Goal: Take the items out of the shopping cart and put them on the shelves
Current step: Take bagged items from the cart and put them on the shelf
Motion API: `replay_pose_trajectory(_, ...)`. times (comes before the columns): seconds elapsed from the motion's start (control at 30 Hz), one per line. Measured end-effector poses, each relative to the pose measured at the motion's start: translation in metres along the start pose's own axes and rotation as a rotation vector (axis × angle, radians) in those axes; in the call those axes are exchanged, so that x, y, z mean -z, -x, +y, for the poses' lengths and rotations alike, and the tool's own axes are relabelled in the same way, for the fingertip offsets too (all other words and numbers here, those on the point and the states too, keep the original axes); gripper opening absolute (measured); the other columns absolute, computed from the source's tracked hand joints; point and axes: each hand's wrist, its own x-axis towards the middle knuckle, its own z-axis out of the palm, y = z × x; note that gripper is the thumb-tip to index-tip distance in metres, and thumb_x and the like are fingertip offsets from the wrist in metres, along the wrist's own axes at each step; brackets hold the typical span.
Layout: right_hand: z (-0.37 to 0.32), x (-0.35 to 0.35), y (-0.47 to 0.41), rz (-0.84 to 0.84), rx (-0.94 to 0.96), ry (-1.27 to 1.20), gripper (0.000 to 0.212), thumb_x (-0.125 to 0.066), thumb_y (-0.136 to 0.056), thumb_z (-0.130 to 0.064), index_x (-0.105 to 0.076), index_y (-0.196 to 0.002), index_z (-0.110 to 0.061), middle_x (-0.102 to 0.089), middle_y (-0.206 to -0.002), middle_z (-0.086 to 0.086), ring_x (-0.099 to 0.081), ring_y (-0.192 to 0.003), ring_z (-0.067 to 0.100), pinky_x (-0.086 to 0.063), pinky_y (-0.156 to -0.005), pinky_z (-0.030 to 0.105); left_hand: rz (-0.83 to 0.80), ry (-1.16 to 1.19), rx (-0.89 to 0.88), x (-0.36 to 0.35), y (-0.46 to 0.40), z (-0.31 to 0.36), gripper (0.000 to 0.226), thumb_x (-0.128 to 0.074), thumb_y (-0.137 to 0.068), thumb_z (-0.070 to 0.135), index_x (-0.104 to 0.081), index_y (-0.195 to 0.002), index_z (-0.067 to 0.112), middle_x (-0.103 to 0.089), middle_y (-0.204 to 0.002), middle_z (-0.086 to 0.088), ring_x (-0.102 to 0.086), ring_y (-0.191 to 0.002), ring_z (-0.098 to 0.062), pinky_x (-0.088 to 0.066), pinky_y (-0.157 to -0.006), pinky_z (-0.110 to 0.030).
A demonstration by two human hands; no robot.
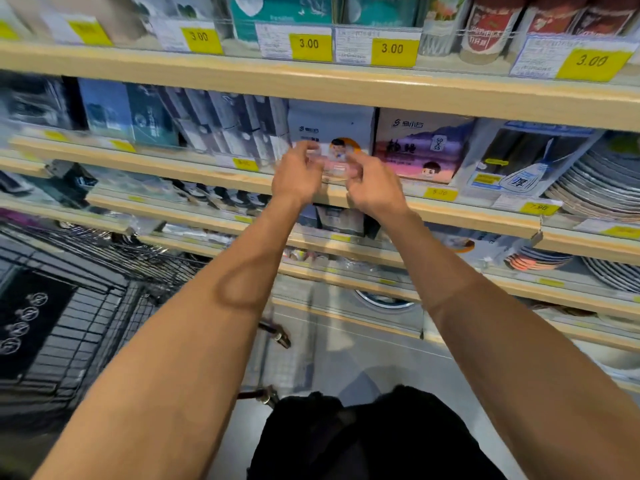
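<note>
Yellow tags (392,49) read 3.00. My left hand (297,174) and right hand (374,185), fingers loosely curled, hold nothing before the pale package (332,133) on the wooden shelf (450,211); cart (86,306) lower left.

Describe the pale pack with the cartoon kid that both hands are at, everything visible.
The pale pack is a soft-looking, white-grey pouch with a small logo near its top and a cartoon child on an orange circle lower down. It stands upright on the wooden shelf, front facing out, beside a purple pack to its right. The left hand and right hand are at its lower front, fingers curled; blur hides actual contact.
</note>
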Motion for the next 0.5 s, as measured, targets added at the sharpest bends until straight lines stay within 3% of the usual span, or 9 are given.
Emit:
replay_pose_trajectory(0.07,-0.003,-0.002,-0.002,0.004,0.009,0.018,0.056,-0.049,-0.088,-0.009,-0.049,-0.142,-0.025,-0.067,-0.122,0.008,-0.063,-0.108,0.032,-0.052,-0.091,0.044,-0.129,-0.068,-0.027,0.006,-0.014,-0.003,0.046,-0.052,-0.093,0.017,-0.049,-0.139,0.022,-0.062,-0.130,-0.010,-0.061,-0.115,-0.029,-0.048,-0.101,-0.044)
replay_pose_trajectory(0.17,-0.008,-0.004,-0.003,0.022,0.027,0.076,0.057,-0.048,-0.089,-0.006,-0.045,-0.144,-0.021,-0.065,-0.123,0.012,-0.062,-0.109,0.035,-0.052,-0.088,0.044,-0.214,-0.111,-0.023,0.013,-0.031,-0.004,0.048,-0.051,-0.091,0.015,-0.047,-0.139,0.020,-0.062,-0.126,-0.017,-0.060,-0.113,-0.036,-0.050,-0.098,-0.045)
replay_pose_trajectory(0.33,-0.018,-0.013,-0.001,0.123,0.015,0.141,0.050,-0.052,-0.090,-0.008,-0.051,-0.139,-0.017,-0.062,-0.121,0.013,-0.060,-0.112,0.032,-0.051,-0.092,0.040,-0.271,-0.040,-0.065,0.019,-0.022,-0.012,0.056,-0.055,-0.092,0.012,-0.044,-0.146,0.020,-0.057,-0.137,-0.009,-0.057,-0.120,-0.027,-0.046,-0.106,-0.040)
replay_pose_trajectory(0.43,-0.044,-0.025,0.006,0.201,0.028,0.068,0.033,-0.053,-0.090,-0.012,-0.065,-0.120,-0.018,-0.071,-0.106,0.007,-0.066,-0.098,0.026,-0.051,-0.082,0.034,-0.201,0.135,-0.091,0.032,-0.003,-0.026,0.036,-0.057,-0.096,0.014,-0.058,-0.132,0.019,-0.064,-0.119,-0.001,-0.062,-0.093,-0.017,-0.052,-0.083,-0.031)
replay_pose_trajectory(0.5,-0.072,-0.047,0.011,0.169,0.082,0.016,0.025,-0.054,-0.090,-0.016,-0.069,-0.109,-0.022,-0.072,-0.094,0.004,-0.066,-0.088,0.024,-0.052,-0.075,0.034,-0.127,0.230,-0.051,0.051,0.008,-0.048,0.021,-0.061,-0.095,0.019,-0.067,-0.115,0.019,-0.066,-0.103,0.001,-0.058,-0.079,-0.015,-0.047,-0.070,-0.029)
